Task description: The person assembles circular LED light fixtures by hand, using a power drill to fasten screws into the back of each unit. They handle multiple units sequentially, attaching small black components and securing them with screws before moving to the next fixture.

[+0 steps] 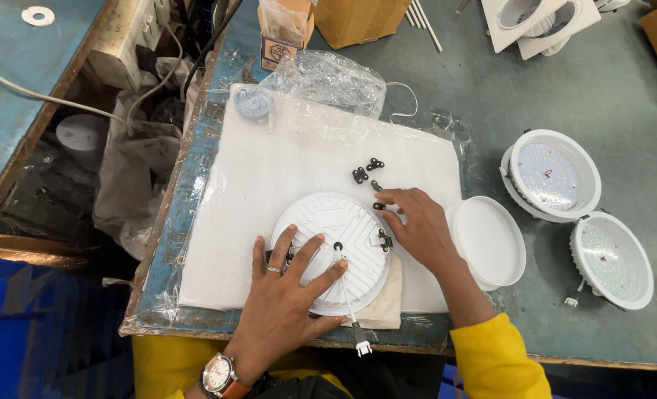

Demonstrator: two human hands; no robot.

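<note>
Left hand grip: left hand [288, 295] lies flat, fingers spread open, pressing the round white lamp back [331, 251].
Right hand grip: right hand [417, 229] rests at the lamp's right rim, fingertips together on a small black clip [379, 206].
Lamp position: on white foam pad [269, 162] on the counter [609, 96].
Nearby: loose black clips [365, 171] just beyond the fingers.
Hard to see: whether the clip is actually pinched.

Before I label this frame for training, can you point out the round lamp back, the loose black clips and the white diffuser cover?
round lamp back [343, 222], head view, ribbed upper face
loose black clips [366, 171], head view, middle of cluster
white diffuser cover [491, 240], head view, flat centre
</note>
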